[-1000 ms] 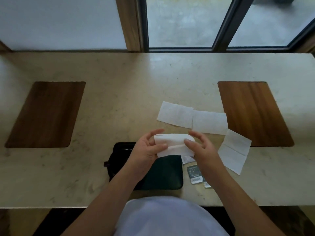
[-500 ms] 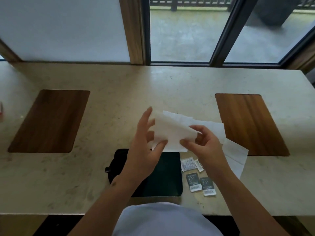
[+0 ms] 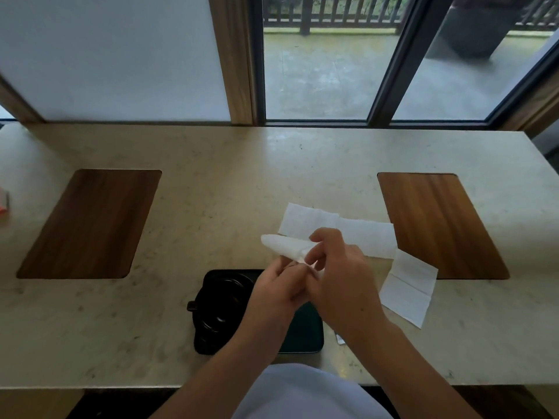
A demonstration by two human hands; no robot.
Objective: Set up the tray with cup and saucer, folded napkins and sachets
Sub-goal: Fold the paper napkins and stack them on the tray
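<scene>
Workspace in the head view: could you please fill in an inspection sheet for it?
Surface: pale stone counter with two wooden insets.
Job's things: black tray holding black cup; three napkins flat on the counter; sachet mostly hidden.
Clutter: red-white item at left edge.
Grip: left hand and right hand together fold a napkin.
Cables: nothing seen.
Surroundings: window, balcony railing.

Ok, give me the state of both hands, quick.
Left hand: closed, pinching the napkin.
Right hand: closed on the same napkin.
</scene>
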